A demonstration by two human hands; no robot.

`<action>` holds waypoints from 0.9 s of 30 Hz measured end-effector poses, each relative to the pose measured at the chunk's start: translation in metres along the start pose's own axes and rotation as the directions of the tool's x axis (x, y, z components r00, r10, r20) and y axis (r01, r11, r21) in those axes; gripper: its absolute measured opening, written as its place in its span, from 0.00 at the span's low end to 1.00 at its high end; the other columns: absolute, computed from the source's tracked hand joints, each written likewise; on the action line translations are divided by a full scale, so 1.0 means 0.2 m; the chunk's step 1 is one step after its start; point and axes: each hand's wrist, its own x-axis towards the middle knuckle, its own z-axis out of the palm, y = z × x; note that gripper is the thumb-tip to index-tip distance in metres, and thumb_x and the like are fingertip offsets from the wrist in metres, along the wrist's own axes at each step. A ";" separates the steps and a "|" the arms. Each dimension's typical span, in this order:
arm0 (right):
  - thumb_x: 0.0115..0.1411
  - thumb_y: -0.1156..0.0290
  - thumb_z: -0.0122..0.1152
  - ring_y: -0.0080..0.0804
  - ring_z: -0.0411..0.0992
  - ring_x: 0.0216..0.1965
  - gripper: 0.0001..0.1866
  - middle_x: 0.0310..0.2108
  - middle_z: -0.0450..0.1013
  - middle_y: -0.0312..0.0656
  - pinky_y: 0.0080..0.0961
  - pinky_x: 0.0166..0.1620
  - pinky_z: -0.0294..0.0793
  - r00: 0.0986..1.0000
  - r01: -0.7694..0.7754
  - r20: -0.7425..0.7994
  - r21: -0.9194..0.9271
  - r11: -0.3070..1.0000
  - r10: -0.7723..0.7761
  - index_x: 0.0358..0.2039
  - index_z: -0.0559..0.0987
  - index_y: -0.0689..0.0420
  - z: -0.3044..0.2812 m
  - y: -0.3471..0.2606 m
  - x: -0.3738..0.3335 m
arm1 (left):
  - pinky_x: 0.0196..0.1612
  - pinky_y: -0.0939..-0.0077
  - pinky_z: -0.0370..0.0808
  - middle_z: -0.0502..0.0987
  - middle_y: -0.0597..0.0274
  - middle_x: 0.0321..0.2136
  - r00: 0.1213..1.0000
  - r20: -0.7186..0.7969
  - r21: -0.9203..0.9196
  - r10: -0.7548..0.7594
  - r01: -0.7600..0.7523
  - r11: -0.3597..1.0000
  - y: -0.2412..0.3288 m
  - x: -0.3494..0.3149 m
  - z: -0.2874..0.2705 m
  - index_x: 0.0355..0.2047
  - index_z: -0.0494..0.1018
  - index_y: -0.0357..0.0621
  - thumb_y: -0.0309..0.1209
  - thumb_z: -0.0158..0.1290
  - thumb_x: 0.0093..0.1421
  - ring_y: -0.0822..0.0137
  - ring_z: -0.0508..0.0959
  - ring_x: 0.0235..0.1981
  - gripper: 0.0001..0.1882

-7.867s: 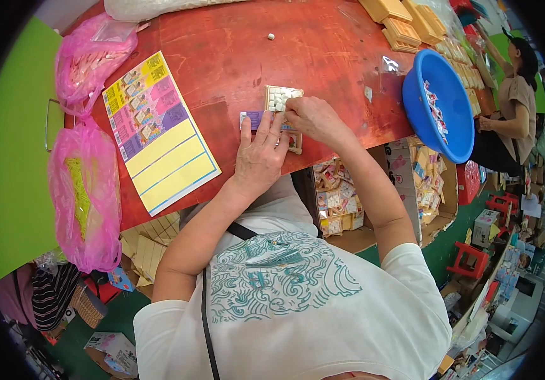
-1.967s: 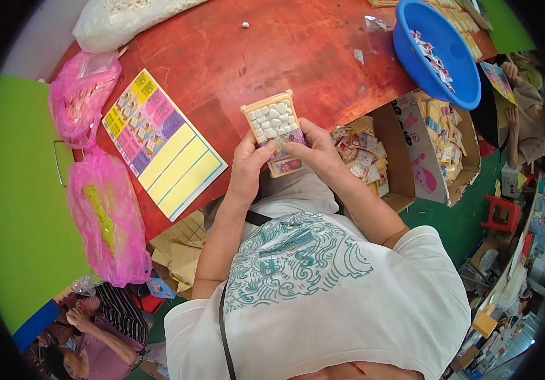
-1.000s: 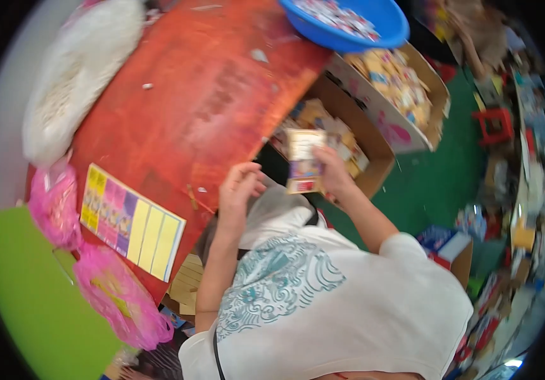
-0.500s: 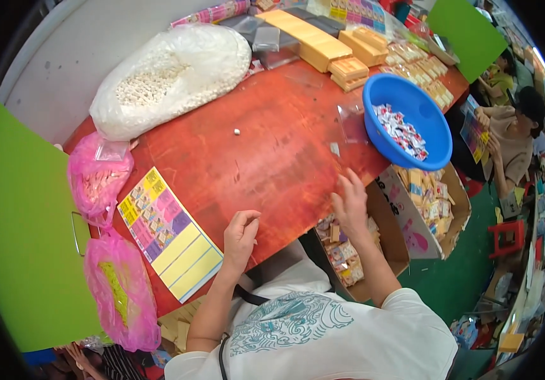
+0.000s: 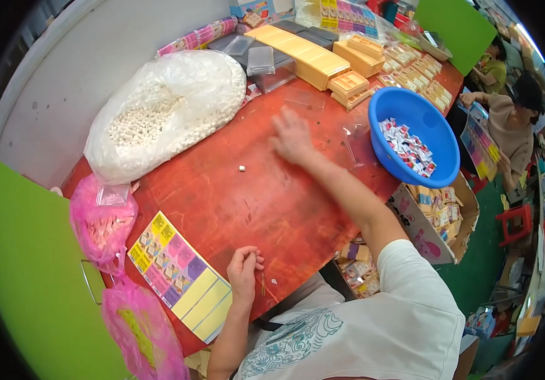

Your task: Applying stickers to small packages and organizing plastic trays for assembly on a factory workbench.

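Observation:
My left hand (image 5: 243, 269) rests at the table's front edge, fingers curled in. A thin yellowish strand (image 5: 263, 283) shows by its fingertips, and I cannot make out whether it is held. Left of that hand lies a printed sticker sheet (image 5: 180, 272) with coloured squares and yellow blocks. My right hand (image 5: 292, 136) is stretched over the far part of the red table, blurred, its fingers apart with nothing seen in them. Between the hands and the big clear bag of white pellets (image 5: 145, 126) lies one white pellet (image 5: 242, 168). A small whitish bit (image 5: 273, 281) lies near my left hand.
A blue basin (image 5: 380, 152) of small wrapped packets stands at the right table edge, above cartons (image 5: 421, 231) of packed pieces. Pink bags (image 5: 104, 221) line the left edge. Yellow trays (image 5: 304, 60) and clear boxes (image 5: 260, 60) sit at the back. A co-worker (image 5: 506, 126) is at right.
My right hand has swung from the front right edge to the far middle of the table. My left hand stays near the front edge. A strand and a whitish bit now show beside it.

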 end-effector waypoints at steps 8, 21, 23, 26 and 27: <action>0.60 0.45 0.49 0.44 0.58 0.60 0.29 0.58 0.62 0.48 0.51 0.55 0.59 0.944 -0.287 0.082 -0.274 0.918 0.320 0.53 0.69 0.53 0.07 0.56 0.26 | 0.32 0.82 0.75 0.76 0.58 0.34 0.999 0.009 -0.019 -0.051 0.051 0.999 0.00 0.00 0.01 0.40 0.72 0.35 0.24 0.45 0.64 0.74 0.76 0.30 0.08; 0.59 0.71 0.56 0.39 0.72 0.38 0.05 0.36 0.73 0.44 0.32 0.43 0.71 0.974 0.226 -0.065 0.298 0.928 -0.216 0.32 0.76 0.60 -0.04 0.07 0.28 | 0.43 0.69 0.71 0.74 0.53 0.40 0.920 -0.038 0.452 0.390 -0.332 0.828 0.14 0.02 -0.21 0.40 0.73 0.38 0.22 0.50 0.57 0.59 0.75 0.42 0.09; 0.59 0.76 0.55 0.35 0.72 0.38 0.04 0.36 0.73 0.43 0.26 0.44 0.71 0.949 0.300 -0.059 0.457 0.837 -0.308 0.34 0.76 0.62 -0.17 -0.16 0.27 | 0.47 0.64 0.68 0.72 0.51 0.44 0.853 -0.108 0.685 0.510 -0.309 0.660 0.17 -0.02 -0.30 0.41 0.72 0.39 0.23 0.52 0.56 0.55 0.73 0.45 0.12; 0.60 0.78 0.53 0.29 0.70 0.44 0.09 0.43 0.73 0.41 0.24 0.50 0.67 0.905 0.363 -0.112 0.709 0.604 -0.411 0.42 0.74 0.63 -0.52 -0.48 0.22 | 0.55 0.52 0.59 0.63 0.45 0.55 0.801 -0.155 0.877 0.579 -0.159 0.454 0.15 -0.08 -0.45 0.48 0.70 0.40 0.27 0.55 0.52 0.45 0.64 0.55 0.21; 0.60 0.78 0.52 0.29 0.70 0.46 0.12 0.45 0.73 0.42 0.25 0.52 0.66 0.897 0.354 -0.102 0.750 0.559 -0.431 0.45 0.74 0.63 -0.65 -0.56 0.20 | 0.56 0.51 0.58 0.61 0.44 0.58 0.782 -0.221 0.918 0.582 -0.035 0.395 0.17 -0.11 -0.50 0.51 0.68 0.40 0.28 0.55 0.52 0.44 0.61 0.57 0.24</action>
